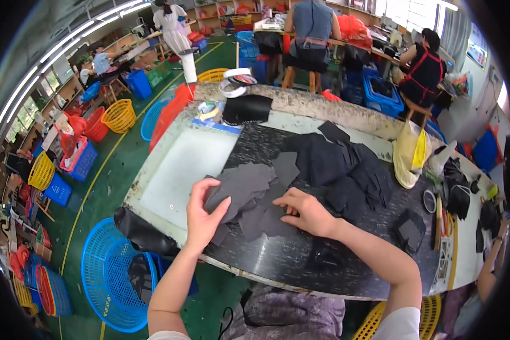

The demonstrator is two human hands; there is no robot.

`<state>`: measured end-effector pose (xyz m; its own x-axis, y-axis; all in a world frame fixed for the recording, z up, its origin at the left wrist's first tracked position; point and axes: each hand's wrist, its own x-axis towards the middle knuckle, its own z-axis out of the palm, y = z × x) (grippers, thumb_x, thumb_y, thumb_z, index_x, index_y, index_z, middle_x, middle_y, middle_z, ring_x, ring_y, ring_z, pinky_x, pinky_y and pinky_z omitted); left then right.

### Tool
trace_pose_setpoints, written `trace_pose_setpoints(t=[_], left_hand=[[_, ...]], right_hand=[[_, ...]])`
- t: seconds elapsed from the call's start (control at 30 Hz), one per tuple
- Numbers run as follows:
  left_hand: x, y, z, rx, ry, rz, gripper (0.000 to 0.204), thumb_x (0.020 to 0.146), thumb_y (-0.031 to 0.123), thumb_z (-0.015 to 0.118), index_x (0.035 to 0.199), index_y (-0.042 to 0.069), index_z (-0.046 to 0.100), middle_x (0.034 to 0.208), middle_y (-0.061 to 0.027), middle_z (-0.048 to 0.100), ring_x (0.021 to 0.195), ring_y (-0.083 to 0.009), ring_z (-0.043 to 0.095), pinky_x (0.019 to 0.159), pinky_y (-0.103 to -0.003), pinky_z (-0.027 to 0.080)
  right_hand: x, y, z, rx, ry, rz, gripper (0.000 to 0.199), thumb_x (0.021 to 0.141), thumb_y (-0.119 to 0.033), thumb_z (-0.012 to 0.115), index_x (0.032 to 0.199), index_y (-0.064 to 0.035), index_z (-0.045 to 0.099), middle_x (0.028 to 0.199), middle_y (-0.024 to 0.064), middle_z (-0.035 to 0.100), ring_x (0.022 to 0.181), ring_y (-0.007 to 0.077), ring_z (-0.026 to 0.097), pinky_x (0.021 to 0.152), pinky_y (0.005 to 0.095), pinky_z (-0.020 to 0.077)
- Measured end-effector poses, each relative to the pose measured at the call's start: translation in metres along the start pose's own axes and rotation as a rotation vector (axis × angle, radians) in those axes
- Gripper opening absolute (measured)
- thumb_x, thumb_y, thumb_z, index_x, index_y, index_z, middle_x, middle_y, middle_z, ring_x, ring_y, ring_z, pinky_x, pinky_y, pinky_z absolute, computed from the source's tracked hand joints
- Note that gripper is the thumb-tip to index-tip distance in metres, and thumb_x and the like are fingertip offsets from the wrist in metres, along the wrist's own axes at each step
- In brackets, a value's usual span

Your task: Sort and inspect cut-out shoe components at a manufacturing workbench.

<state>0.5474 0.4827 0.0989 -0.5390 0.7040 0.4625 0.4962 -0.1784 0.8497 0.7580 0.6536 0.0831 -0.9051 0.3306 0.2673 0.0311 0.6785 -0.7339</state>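
Note:
My left hand (203,218) grips a fanned stack of dark grey cut pieces (241,184), thumb on top and fingers along the far edge. They look like fabric or thin sheet; the exact material I cannot tell. More grey pieces (258,221) lie loosely spread between my hands on the black tabletop sheet (300,258). Over their right edge hovers my right hand (309,214), fingers bent and apart, with nothing visible in them. Just beyond it is a heap of black cut pieces (323,161). Another small dark stack (411,231) sits farther right.
Rolls of tape (236,82) and a black piece (247,109) lie at the table's far side. A yellowish bag (411,153) stands at the far right. Blue basket (105,283) and yellow basket (430,311) flank me on the floor. Other people (311,34) sit at tables beyond.

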Motion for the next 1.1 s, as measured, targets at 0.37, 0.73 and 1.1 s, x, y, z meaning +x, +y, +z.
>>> trace_pose_setpoints(t=[0.37, 0.73, 1.1], left_hand=[[-0.040, 0.028, 0.046, -0.203, -0.464, -0.213, 0.028, 0.088, 0.005, 0.069, 0.115, -0.001, 0.066, 0.113, -0.0075, 0.068, 0.102, -0.0154, 0.063, 0.086, -0.028, 0.050], [-0.030, 0.019, 0.072, 0.514, -0.384, 0.387, 0.039, 0.078, 0.002, 0.074, 0.116, 0.005, 0.067, 0.126, -0.0124, 0.063, 0.116, -0.0307, 0.058, 0.102, -0.041, 0.043], [-0.118, 0.059, 0.114, -0.227, -0.652, -0.113, 0.059, 0.085, -0.003, 0.071, 0.140, 0.003, 0.050, 0.070, -0.0032, 0.065, 0.059, -0.0074, 0.064, 0.057, -0.023, 0.051]], right_hand=[[-0.043, -0.035, -0.028, 0.313, -0.049, 0.088, 0.024, 0.086, -0.002, 0.069, 0.110, -0.0042, 0.069, 0.099, 0.0054, 0.066, 0.086, 0.0153, 0.064, 0.075, 0.0286, 0.0528], [-0.163, -0.106, -0.009, 0.313, -0.301, -0.225, 0.019, 0.081, -0.003, 0.067, 0.099, -0.0049, 0.063, 0.099, 0.0092, 0.059, 0.092, 0.0272, 0.061, 0.077, 0.0348, 0.0533], [-0.174, -0.052, -0.035, 0.498, 0.220, 0.485, 0.030, 0.089, -0.004, 0.071, 0.117, -0.0011, 0.061, 0.095, 0.0065, 0.064, 0.085, 0.0095, 0.064, 0.069, 0.0230, 0.0565]])
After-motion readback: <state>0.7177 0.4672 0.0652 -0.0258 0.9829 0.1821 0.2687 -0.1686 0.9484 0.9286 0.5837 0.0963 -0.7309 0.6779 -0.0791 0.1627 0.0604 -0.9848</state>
